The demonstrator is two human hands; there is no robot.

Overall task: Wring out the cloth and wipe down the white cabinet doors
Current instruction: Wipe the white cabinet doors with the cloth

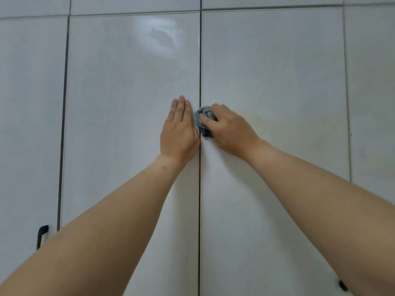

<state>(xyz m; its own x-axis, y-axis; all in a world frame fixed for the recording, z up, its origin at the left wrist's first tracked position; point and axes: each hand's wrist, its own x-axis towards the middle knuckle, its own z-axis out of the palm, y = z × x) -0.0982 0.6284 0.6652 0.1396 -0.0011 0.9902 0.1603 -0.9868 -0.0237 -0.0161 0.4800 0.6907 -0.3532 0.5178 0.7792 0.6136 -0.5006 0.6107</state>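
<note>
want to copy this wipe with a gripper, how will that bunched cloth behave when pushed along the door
The cloth is probably soft and floppy: it sits crumpled into a wad under the right hand. It likely squashes and shifts rather than sliding as one piece. On the glossy door it should glide easily, so the grip needs steady pressure.

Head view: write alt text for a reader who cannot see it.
A person's right hand presses a bunched blue-grey cloth against white cabinet doors beside the centre seam, while the left hand lies flat on the neighbouring door. A black handle shows lower left.

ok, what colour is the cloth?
Mottled blue-grey cloth, gripped in the right hand; head view.
</note>
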